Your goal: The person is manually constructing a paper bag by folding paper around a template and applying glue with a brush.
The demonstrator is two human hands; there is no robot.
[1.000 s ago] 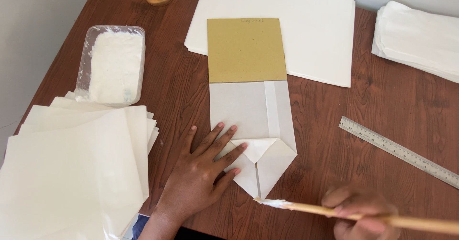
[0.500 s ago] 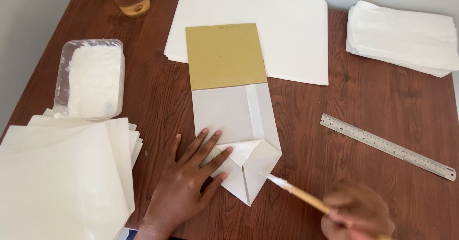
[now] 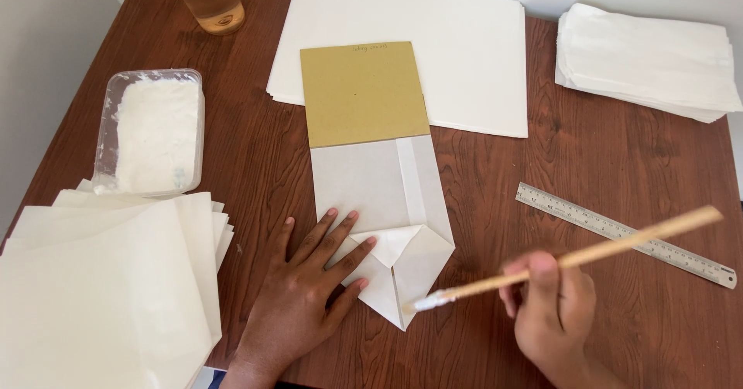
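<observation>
The left hand [image 3: 306,300] lies flat and open, fingers spread, pressing on the lower left part of a half-made white paper bag [image 3: 387,219] in the head-camera view, its fingertips resting on the folded flaps at the bag's pointed bottom end. The right hand [image 3: 553,304] is closed around a wooden-handled brush [image 3: 569,259], held at a slant so that its white-coated tip sits just at the bag's lower right fold edge, while the handle rises to the right over a metal ruler [image 3: 623,234] lying diagonally on the surface. The bag lies lengthwise in the middle of the dark brown wooden surface [image 3: 619,157], a flat tan cardboard sheet [image 3: 362,93] sticking out of its upper end. That cardboard overlaps a stack of large white paper sheets [image 3: 464,48] at the top centre. A stack of finished white bags [image 3: 646,71] sits at the top right, well apart from the hands. At the left, a clear plastic tub of white paste [image 3: 155,130] stands just above a fanned pile of cream paper sheets [image 3: 108,281] that fills the lower left corner, near the left hand. A glass of amber liquid [image 3: 209,2] stands at the top edge, partly cut off.
</observation>
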